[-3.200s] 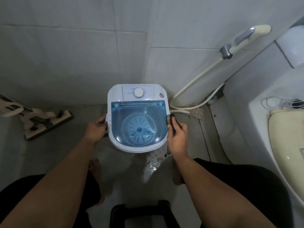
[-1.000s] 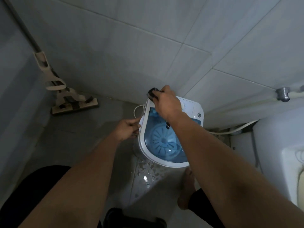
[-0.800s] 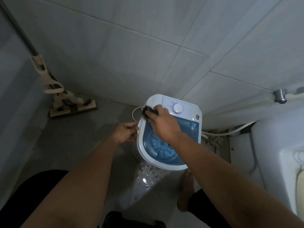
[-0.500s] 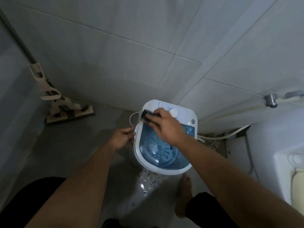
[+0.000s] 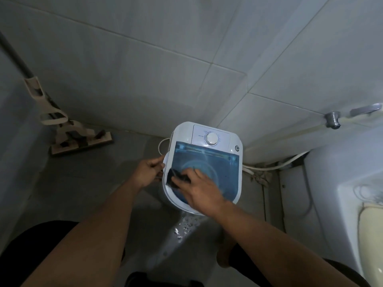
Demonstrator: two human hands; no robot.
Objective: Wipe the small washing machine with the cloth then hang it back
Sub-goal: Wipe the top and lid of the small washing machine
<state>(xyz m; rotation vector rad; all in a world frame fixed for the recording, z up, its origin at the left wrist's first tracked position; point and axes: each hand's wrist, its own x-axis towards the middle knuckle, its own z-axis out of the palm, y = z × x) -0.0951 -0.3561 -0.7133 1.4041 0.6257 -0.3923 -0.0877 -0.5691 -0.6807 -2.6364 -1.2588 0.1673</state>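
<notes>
A small white washing machine (image 5: 236,183) with a clear blue lid and a round dial stands on the floor against the tiled wall. My right hand (image 5: 202,190) presses a dark cloth (image 5: 173,177) flat onto the near left part of the blue lid. My left hand (image 5: 149,170) grips the machine's left side at its rim. The cloth shows only past my fingertips; the rest lies under my hand.
A flat mop (image 5: 80,139) leans against the left wall. A white hose (image 5: 275,165) runs behind the machine on the right. A toilet (image 5: 369,220) stands at the right edge. Water glistens on the floor (image 5: 182,228) in front of the machine.
My right hand has slid the cloth from the lid's far left corner near the dial down to its near left part. My left hand stays on the machine's left side.
</notes>
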